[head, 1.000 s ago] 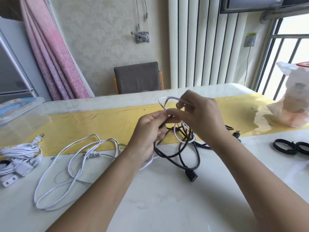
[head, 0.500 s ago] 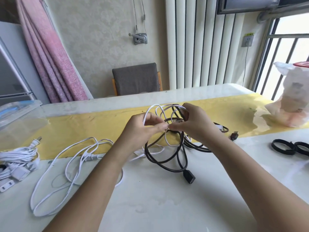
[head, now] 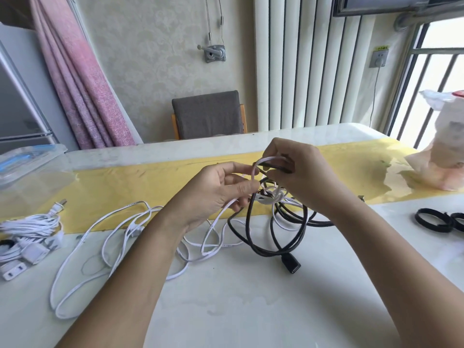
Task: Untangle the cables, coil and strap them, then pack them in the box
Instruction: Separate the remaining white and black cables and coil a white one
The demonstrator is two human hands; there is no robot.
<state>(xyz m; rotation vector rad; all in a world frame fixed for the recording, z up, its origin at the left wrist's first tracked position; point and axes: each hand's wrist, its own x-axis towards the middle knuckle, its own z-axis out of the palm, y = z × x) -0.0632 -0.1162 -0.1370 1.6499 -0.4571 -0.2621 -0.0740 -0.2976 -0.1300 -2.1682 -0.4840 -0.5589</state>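
On the pale table [head: 251, 310], nearest the viewer, the square plug end [head: 290, 263] of a black cable [head: 251, 237] is seen lying flat, with the cable's loops rising from it toward the hands. To the left, a white cable [head: 82, 249] is spread in loose loops over the tabletop. Above these, a strand of the white cable is pinched between thumb and fingers of the left hand [head: 213, 194], while a raised loop of white and black cable is gripped by the curled fingers of the right hand [head: 298, 177]. Between and just below the hands, both cables are wound together in a knot [head: 272, 195]. Two black strap rings [head: 431, 219] are set well apart at the right edge, and a bundle of white cords [head: 30, 227] at the left. Farther back, a yellow runner [head: 125, 187] is laid across the table, with a clear box [head: 25, 167] at far left.
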